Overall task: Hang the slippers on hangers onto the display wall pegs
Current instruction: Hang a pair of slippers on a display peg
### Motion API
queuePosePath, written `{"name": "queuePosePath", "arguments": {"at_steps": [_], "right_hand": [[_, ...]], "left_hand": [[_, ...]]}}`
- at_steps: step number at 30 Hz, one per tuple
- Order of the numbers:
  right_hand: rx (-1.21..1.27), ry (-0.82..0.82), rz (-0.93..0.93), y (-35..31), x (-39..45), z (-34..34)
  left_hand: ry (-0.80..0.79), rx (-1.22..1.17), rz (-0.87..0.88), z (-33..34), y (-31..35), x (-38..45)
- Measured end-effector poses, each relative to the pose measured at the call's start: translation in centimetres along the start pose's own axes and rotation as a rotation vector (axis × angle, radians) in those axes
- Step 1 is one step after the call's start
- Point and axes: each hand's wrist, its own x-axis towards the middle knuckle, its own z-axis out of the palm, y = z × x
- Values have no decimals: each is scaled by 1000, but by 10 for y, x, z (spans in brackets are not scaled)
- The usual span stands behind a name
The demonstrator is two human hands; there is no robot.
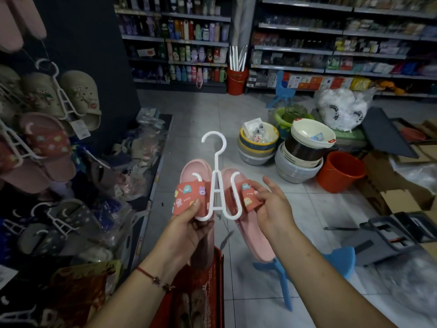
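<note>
A white plastic hanger [218,185] with its hook pointing up carries a pair of pink slippers with red cartoon straps, held out in front of me over the floor. My left hand [189,223] grips the left slipper [189,197] by its strap, thumb on top. My right hand [272,204] pinches the strap of the right slipper [248,197]. The display wall [47,138] at the left holds several slipper pairs on white hangers, among them a beige pair [78,95] and a red-strapped pair [47,143].
A red basket [208,292] stands below my hands. A blue stool [338,259] sits at lower right. Stacked basins [300,157], a red bucket [340,171] and cardboard boxes [402,185] crowd the floor on the right. Bagged slippers [142,143] lie along the wall's base. Stocked shelves line the back.
</note>
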Motion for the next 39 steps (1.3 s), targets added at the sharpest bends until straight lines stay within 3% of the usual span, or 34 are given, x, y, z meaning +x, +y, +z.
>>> {"name": "queuePosePath", "arguments": {"at_steps": [5, 14, 24, 32, 39], "right_hand": [[24, 112, 15, -5, 10, 8], [165, 63, 50, -7, 18, 35], [225, -15, 120, 17, 0, 50], [154, -15, 140, 40, -15, 41], [-65, -141, 75, 48, -27, 22]], "left_hand": [[2, 89, -4, -11, -8, -8], [130, 172, -88, -27, -33, -13], [250, -33, -17, -26, -31, -7], [249, -158, 83, -31, -15, 10], [126, -77, 137, -36, -9, 13]]}}
